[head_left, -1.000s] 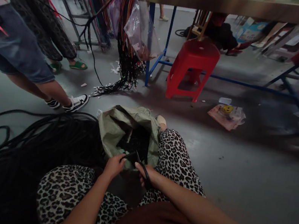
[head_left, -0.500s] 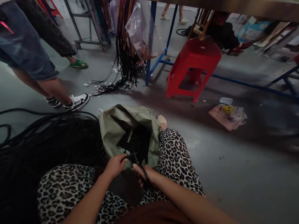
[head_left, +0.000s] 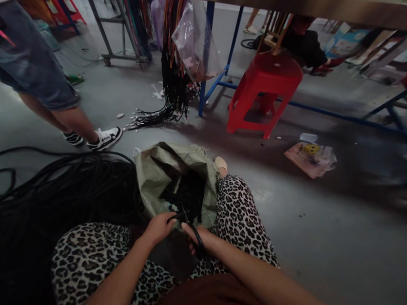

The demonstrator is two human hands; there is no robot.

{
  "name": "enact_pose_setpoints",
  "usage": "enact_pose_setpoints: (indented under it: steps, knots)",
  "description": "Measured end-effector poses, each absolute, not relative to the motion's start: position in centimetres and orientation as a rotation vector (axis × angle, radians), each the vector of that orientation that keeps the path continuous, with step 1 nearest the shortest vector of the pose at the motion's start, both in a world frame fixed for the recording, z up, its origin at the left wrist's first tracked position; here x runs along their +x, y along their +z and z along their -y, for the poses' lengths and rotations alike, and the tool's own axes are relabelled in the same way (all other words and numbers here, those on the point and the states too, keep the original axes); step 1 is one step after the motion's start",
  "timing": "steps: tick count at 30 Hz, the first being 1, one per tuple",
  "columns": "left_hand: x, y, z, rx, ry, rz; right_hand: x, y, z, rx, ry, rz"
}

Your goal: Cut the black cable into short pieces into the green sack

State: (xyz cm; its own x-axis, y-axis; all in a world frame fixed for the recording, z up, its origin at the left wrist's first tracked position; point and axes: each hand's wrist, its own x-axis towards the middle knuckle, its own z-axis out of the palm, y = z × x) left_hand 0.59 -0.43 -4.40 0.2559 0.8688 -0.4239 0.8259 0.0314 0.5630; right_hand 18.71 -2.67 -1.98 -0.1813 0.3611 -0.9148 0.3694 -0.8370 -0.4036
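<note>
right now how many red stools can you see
2: one red stool beside the blue table leg, another red stool far back at upper left, partly hidden. More may be hidden.

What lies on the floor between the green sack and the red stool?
Head view: bare grey floor between the green sack and red stool, apart from small white scraps.

From my feed the scene is dim and soft, daylight entering beyond the red stool, deep shadow under the table to its right, edges bending wide-angle, and the foreground below it murky.
</note>
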Motion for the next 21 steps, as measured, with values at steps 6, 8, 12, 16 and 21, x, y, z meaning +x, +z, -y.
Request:
enact_pose_setpoints:
  steps: [6,8,12,16,21]
  knots:
    - [1.1,-3.6,0.4,1.750,0.040,-1.540,18.8,-3.5,3.0,2.021,-2.329,-0.886]
    - [1.1,-3.3,0.4,1.730,0.033,-1.551,18.8,-3.4,3.0,2.013,-2.344,-0.873]
    - [1.1,-3.1,0.4,1.708,0.031,-1.560,18.9,-2.5,2.9,1.984,-2.363,-0.865]
    - [1.1,-3.3,0.4,1.714,0.033,-1.564,18.9,-2.1,2.8,1.982,-2.345,-0.878]
    - [1.0,-3.5,0.4,1.715,0.045,-1.581,18.9,-2.7,2.9,1.966,-2.383,-0.863]
